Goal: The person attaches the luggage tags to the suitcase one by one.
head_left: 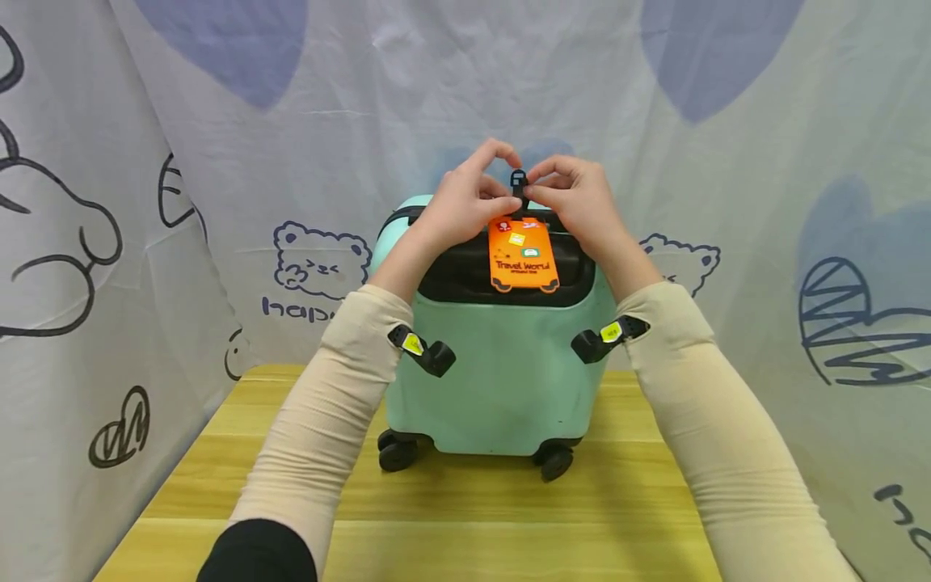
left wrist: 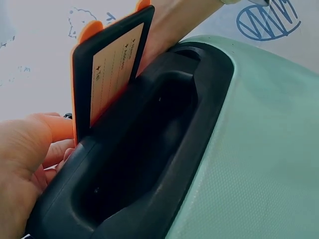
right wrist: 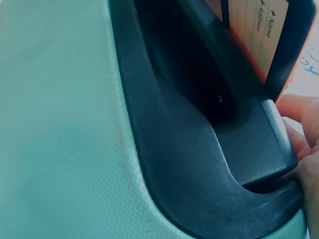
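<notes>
A mint-green suitcase [head_left: 502, 372] stands upright with its black handle [left wrist: 65, 184] uppermost. An orange luggage tag [head_left: 524, 255] printed "Travel World" lies against the black recess, its black strap [head_left: 519, 184] standing up above the handle. My left hand [head_left: 469, 194] holds the strap's lower part from the left, thumb by the tag's top edge and index finger arched toward the buckle end. From the right, my right hand [head_left: 575, 194] pinches the strap with thumb and index finger. The tag's lined back shows in both wrist views; the fingertips there are mostly hidden behind the handle.
The suitcase's black wheels [head_left: 398, 455] rest on a wood-grain table [head_left: 465, 533]. Behind and at both sides hangs a pale cloth [head_left: 451, 81] with hearts and cartoon drawings. A small black camera [head_left: 429, 352] sits on each wrist over beige sleeves.
</notes>
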Action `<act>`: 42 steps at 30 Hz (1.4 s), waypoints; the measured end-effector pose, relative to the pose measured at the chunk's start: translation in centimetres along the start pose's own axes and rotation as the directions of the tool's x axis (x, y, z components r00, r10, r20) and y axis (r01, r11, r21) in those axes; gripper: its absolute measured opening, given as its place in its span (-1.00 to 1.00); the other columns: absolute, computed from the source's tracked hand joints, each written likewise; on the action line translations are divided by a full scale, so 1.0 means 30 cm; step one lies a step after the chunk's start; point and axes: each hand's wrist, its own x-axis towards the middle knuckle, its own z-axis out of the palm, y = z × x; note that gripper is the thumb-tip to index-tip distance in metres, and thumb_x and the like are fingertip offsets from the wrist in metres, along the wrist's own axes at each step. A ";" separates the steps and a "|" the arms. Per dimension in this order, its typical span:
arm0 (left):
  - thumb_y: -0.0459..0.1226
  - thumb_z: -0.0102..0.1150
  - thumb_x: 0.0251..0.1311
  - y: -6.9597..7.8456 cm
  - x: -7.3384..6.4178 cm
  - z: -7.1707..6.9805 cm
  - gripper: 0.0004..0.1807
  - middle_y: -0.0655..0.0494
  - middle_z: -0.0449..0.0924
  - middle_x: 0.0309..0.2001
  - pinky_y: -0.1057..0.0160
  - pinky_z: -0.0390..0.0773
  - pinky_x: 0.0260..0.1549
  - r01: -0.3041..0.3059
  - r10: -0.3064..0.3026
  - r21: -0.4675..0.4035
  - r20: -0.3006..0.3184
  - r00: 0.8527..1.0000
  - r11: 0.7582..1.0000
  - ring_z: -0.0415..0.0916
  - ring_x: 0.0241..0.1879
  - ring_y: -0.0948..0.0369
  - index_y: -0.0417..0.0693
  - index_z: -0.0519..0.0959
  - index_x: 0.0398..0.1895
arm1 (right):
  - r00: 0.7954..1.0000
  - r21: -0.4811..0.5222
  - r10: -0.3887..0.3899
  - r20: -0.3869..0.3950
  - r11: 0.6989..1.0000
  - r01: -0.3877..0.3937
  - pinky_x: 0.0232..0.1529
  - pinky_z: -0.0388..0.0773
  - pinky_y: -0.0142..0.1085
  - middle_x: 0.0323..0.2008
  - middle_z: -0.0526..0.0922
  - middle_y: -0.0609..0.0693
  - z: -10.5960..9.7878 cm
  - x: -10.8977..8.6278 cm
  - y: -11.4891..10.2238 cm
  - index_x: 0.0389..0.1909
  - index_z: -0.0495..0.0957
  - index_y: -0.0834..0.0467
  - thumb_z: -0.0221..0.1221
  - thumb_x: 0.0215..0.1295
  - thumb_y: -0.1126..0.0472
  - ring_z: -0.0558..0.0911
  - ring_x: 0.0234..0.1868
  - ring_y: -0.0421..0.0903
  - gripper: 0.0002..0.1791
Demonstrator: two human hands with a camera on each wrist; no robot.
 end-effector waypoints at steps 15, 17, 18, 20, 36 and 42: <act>-0.20 0.19 0.30 0.005 0.000 0.000 -0.60 0.02 0.70 -0.20 0.31 0.58 -0.26 0.015 -0.015 -0.011 0.010 1.000 1.000 0.62 -0.24 0.23 0.11 0.38 0.18 | 0.999 0.014 -0.032 0.006 0.999 0.032 0.03 0.54 -0.27 -0.52 0.64 -0.28 -0.004 -0.004 -0.003 -0.34 0.65 0.24 0.24 0.27 0.36 0.60 -0.19 -0.19 -0.96; -0.19 0.19 0.31 0.007 0.001 0.000 -0.58 0.02 0.70 -0.18 0.32 0.59 -0.25 0.032 -0.032 -0.014 0.015 0.999 0.999 0.61 -0.22 0.24 0.10 0.39 0.20 | 0.999 0.014 -0.035 0.007 0.999 0.035 0.01 0.54 -0.30 -0.51 0.64 -0.27 -0.006 -0.004 -0.003 -0.38 0.66 0.18 0.24 0.27 0.36 0.60 -0.21 -0.20 -0.94; -0.19 0.19 0.31 0.008 0.002 0.000 -0.58 0.02 0.70 -0.17 0.32 0.59 -0.25 0.042 -0.042 -0.013 0.017 0.999 0.999 0.61 -0.22 0.24 0.10 0.39 0.21 | 0.999 0.016 -0.036 0.008 0.999 0.036 -0.01 0.55 -0.31 -0.51 0.64 -0.26 -0.006 -0.005 -0.004 -0.38 0.66 0.18 0.24 0.26 0.36 0.61 -0.21 -0.19 -0.94; -0.18 0.19 0.31 0.008 0.004 0.000 -0.57 0.03 0.70 -0.16 0.32 0.59 -0.25 0.060 -0.059 -0.012 0.019 0.998 0.998 0.61 -0.22 0.23 0.08 0.40 0.22 | 0.999 0.018 -0.038 0.011 0.999 0.038 -0.03 0.56 -0.33 -0.51 0.64 -0.26 -0.006 -0.005 -0.003 -0.38 0.66 0.18 0.24 0.26 0.36 0.61 -0.22 -0.19 -0.94; -0.16 0.22 0.29 0.015 0.017 0.006 -0.62 0.03 0.70 -0.11 0.32 0.59 -0.24 0.159 -0.161 0.063 0.037 0.986 0.985 0.62 -0.20 0.21 -0.03 0.47 0.12 | 0.999 0.048 0.039 -0.003 0.998 -0.039 -0.21 0.42 -0.37 -0.50 0.65 -0.22 -0.012 -0.013 -0.010 -0.23 0.56 0.13 0.23 0.31 0.23 0.52 -0.31 -0.13 -0.92; -0.15 0.25 0.26 0.021 0.020 0.006 -0.62 0.04 0.71 -0.11 0.31 0.58 -0.23 0.177 -0.179 0.064 0.034 0.983 0.982 0.62 -0.19 0.21 -0.05 0.49 0.09 | 0.999 0.014 0.023 0.037 1.000 -0.024 -0.18 0.38 -0.32 -0.37 0.63 -0.20 -0.017 -0.017 -0.013 -0.18 0.62 0.05 0.24 0.31 0.13 0.48 -0.24 -0.12 -0.87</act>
